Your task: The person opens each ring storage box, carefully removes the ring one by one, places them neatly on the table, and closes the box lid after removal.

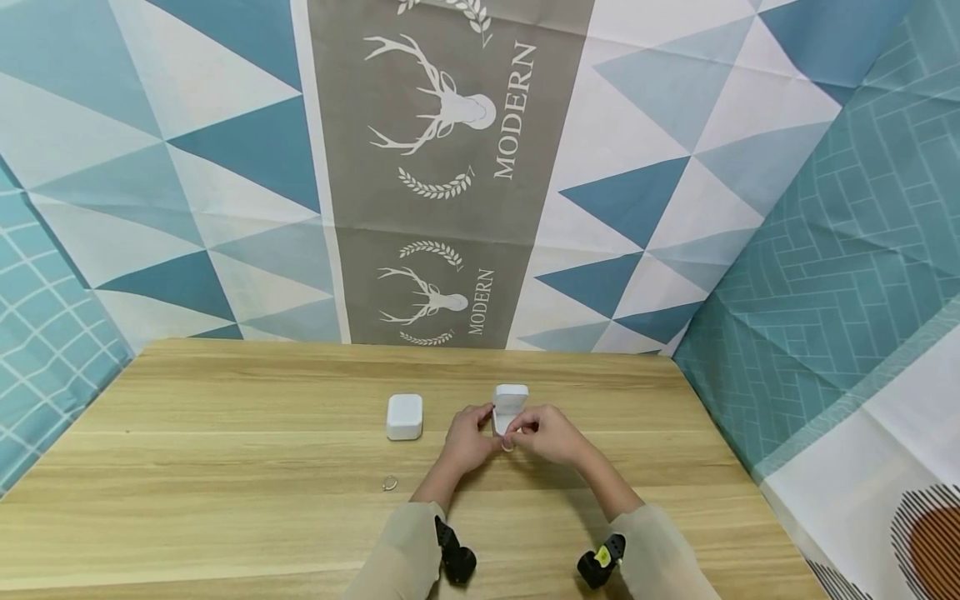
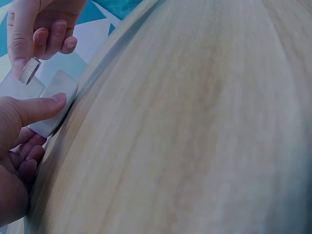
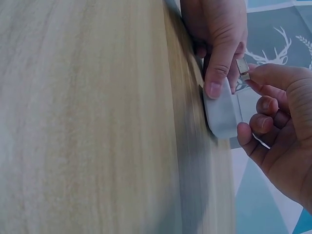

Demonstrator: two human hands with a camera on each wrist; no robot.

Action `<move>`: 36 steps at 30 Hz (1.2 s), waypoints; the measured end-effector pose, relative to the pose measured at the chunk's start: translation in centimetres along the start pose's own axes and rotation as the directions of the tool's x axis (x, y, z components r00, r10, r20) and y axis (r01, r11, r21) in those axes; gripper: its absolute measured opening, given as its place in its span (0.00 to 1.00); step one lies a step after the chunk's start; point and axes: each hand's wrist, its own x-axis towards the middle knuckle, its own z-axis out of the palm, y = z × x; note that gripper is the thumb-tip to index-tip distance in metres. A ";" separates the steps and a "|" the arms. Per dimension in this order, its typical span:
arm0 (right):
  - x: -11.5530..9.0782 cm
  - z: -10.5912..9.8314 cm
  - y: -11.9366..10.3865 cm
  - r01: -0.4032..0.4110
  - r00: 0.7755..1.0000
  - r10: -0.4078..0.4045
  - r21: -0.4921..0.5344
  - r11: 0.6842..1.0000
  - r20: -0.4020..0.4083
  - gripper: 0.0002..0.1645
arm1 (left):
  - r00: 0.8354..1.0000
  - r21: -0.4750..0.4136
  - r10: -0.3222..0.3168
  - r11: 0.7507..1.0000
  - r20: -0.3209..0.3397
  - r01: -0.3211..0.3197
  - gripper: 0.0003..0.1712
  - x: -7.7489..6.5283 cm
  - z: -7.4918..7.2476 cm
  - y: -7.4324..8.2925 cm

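Note:
A small white ring box [image 1: 510,400] stands with its lid raised on the wooden table. My left hand [image 1: 467,442] grips its base from the left, thumb across the near side, as the left wrist view shows. Between the thumb and index finger of my right hand [image 1: 553,435] a silver-coloured ring [image 2: 30,71] is pinched, close over the box. The other right fingers are loosely curled, one of them right at the corner of the box [image 3: 222,114] in the right wrist view. The inside of the box is partly hidden by the right hand.
A second white box [image 1: 405,417], closed, sits on the table [image 1: 247,467] left of my hands. Nearer to me lies another ring [image 1: 389,483]. Patterned cloth [image 1: 435,283] hangs behind the table's far edge, and more hangs at both sides.

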 end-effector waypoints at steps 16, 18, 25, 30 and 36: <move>-0.3 0.3 0.5 0.011 1.000 -0.011 0.000 1.000 0.015 0.05 | 1.000 0.016 -0.028 0.999 0.007 0.028 0.37 0.0 -0.1 0.2; -0.3 0.3 0.6 0.018 1.000 -0.018 0.001 1.000 0.018 0.05 | 1.000 0.014 -0.022 1.000 0.003 0.022 0.37 0.0 -0.1 0.3; -0.5 0.3 0.8 0.027 0.999 -0.028 0.018 0.999 0.040 0.04 | 1.000 0.012 -0.012 1.000 -0.002 0.012 0.36 -0.1 0.0 0.2; -0.6 0.5 0.8 0.033 0.998 -0.034 0.020 0.999 0.045 0.06 | 1.000 0.005 -0.024 1.000 0.006 0.024 0.36 0.0 0.0 0.1; -0.7 0.6 1.0 0.015 0.999 -0.017 0.025 1.000 0.049 0.05 | 0.999 0.002 -0.035 0.999 0.008 0.035 0.37 0.0 0.1 0.0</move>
